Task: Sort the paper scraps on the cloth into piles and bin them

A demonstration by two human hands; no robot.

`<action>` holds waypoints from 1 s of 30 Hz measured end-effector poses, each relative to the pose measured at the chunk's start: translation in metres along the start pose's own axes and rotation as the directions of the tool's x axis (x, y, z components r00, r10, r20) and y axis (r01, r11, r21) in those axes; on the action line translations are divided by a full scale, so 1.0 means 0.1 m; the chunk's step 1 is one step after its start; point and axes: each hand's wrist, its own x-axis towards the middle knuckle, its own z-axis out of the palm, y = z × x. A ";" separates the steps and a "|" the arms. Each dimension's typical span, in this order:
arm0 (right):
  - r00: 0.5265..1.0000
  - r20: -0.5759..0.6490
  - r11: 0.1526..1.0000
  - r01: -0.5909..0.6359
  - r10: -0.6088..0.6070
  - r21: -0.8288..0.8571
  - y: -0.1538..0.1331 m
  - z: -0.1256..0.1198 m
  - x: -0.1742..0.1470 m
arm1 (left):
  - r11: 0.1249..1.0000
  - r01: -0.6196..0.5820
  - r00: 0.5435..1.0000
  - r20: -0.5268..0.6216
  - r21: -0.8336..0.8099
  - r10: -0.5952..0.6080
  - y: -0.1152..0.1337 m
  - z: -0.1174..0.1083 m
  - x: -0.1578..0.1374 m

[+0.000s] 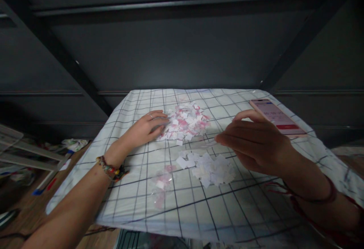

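Observation:
My left hand [149,127] rests at the left edge of a heap of small pink and white paper pieces [187,122]. Its fingers are a little apart and touch the heap; a fingertip or two may be hidden among the scraps. Just right of the heap, my right hand [256,141] is pinched above the cloth. A faint, see-through sliver shows at its fingertips, too blurred to name. Below the fingers lies a second pile, of white paper squares [213,169]. Small clear plastic packets with pink and white bits [162,184] lie nearer the front edge.
A white cloth with dark grid lines [127,199] covers the table. A pink phone [278,116] with a lit screen lies at the right. Behind the table stands a dark panelled wall [176,52]. A pale wooden frame [34,148] stands on the floor at left.

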 end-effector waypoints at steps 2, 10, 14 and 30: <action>1.000 0.008 1.000 -0.001 0.001 -0.002 0.00 -0.01 0.00 | 1.000 -0.007 1.000 0.000 0.000 0.007 0.00 0.00 0.00; 1.000 -0.005 1.000 0.001 -0.001 0.009 -0.01 -0.02 0.03 | 1.000 -0.013 1.000 0.002 0.000 0.013 0.02 -0.01 0.01; 1.000 -0.022 1.000 0.003 -0.002 0.029 -0.01 -0.03 0.04 | 0.999 -0.052 0.999 -0.004 0.009 0.052 0.08 -0.03 0.04; 1.000 -0.014 0.999 0.001 -0.001 0.036 0.00 -0.04 0.04 | 0.994 -0.106 0.994 0.005 -0.029 0.106 0.23 -0.08 0.07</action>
